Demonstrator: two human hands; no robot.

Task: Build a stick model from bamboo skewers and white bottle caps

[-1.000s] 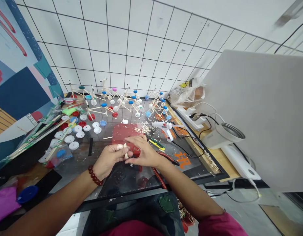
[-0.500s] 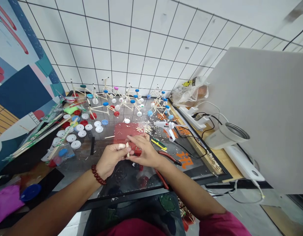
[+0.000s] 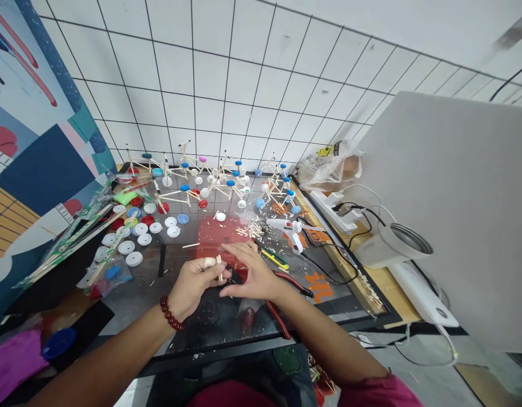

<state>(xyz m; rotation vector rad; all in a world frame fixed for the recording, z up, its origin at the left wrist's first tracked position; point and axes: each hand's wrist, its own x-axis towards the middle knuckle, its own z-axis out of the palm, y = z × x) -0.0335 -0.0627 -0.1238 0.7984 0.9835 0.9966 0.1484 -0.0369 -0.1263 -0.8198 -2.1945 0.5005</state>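
Note:
Between the thumb and fingers of my left hand (image 3: 196, 281) are a few short wooden sticks (image 3: 220, 268), held upright. A beaded bracelet circles that wrist, and a pale wrap covers one finger. My right hand (image 3: 253, 272) is just to the right, thumb and fingers spread apart with nothing between them. Under and beside it lie red-handled pliers (image 3: 279, 320), their jaws partly hidden by the hand. A yellow-green utility knife (image 3: 274, 258) rests beyond my right wrist. Farther off is a white glue gun (image 3: 291, 230) with its cord.
Stick figures with bottle-cap wheels (image 3: 231, 183) stand along the back. Loose bottle caps (image 3: 134, 259) and bagged sticks (image 3: 66, 249) lie at left. Stick scraps (image 3: 250, 229) litter the red patch. A power strip (image 3: 335, 210) and a tilted white can (image 3: 392, 246) are at right.
My right hand has drawn away from the sticks and opened its thumb from its fingers. The left hand keeps its hold. The whole view has shifted slightly.

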